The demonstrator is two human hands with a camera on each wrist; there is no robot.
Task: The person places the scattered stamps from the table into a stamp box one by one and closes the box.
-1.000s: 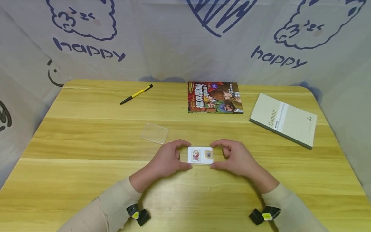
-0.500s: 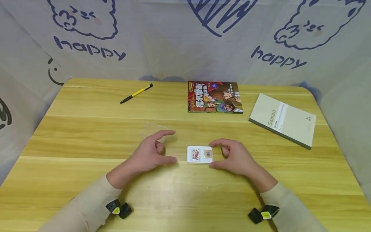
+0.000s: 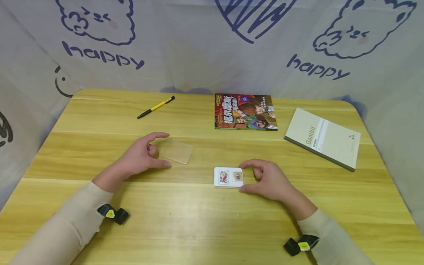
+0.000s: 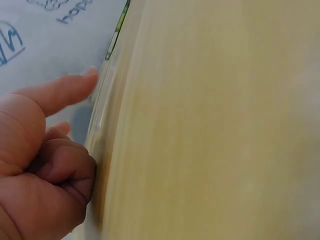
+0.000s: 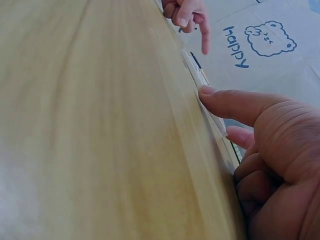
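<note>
A small flat white case [image 3: 229,185] lies on the table, holding a card with a colourful picture [image 3: 223,177] and a gold square [image 3: 237,176] with a dark emblem. My right hand [image 3: 269,180] grips the case's right end between thumb and index finger. To the left lies a thin clear plastic cover [image 3: 180,151]. At its left end is my left hand [image 3: 140,154], thumb and index finger spread apart on either side of that end and the other fingers curled in. Whether they touch the cover cannot be told.
A black and yellow pen [image 3: 155,107] lies at the back left. A comic-style book [image 3: 246,111] sits at the back middle, a beige notebook [image 3: 324,138] at the right. A white cloth with drawings [image 3: 185,44] hangs behind the wooden table [image 3: 198,228].
My left hand has let go of the white case's left end and moved left and away from me to the clear cover. My right hand has stayed at the case.
</note>
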